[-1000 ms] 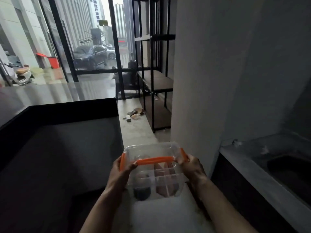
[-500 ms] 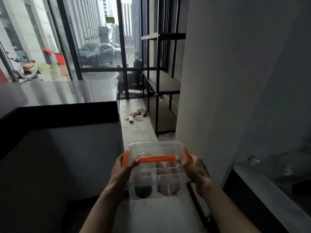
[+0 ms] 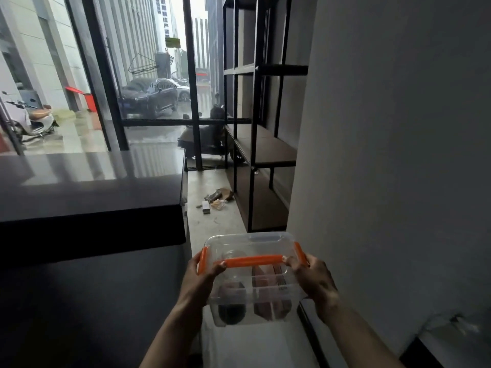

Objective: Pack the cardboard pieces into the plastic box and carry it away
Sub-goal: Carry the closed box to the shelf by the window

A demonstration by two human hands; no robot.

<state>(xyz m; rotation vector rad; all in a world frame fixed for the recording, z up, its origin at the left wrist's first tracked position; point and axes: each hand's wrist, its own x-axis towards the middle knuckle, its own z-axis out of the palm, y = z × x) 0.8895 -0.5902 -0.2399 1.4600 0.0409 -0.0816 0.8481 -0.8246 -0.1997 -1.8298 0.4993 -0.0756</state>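
A clear plastic box (image 3: 249, 245) with an orange handle and orange side clips hangs in the air in front of me, lid on. Brown cardboard pieces (image 3: 271, 298) stand inside its right half, and a dark round thing sits at its lower left. My left hand (image 3: 202, 274) grips the box's left side at the orange clip. My right hand (image 3: 313, 280) grips the right side by the other clip.
A dark counter (image 3: 90, 197) runs along the left. A grey wall (image 3: 385, 155) stands close on the right, with a black metal shelf unit (image 3: 265, 144) ahead of it. Scraps of litter (image 3: 216, 199) lie on the narrow concrete floor strip ahead. Glass frontage beyond.
The box stays held in both hands the same way. The view has turned left and moved forward, so the ledge with a sink at the right has slid nearly out of sight.
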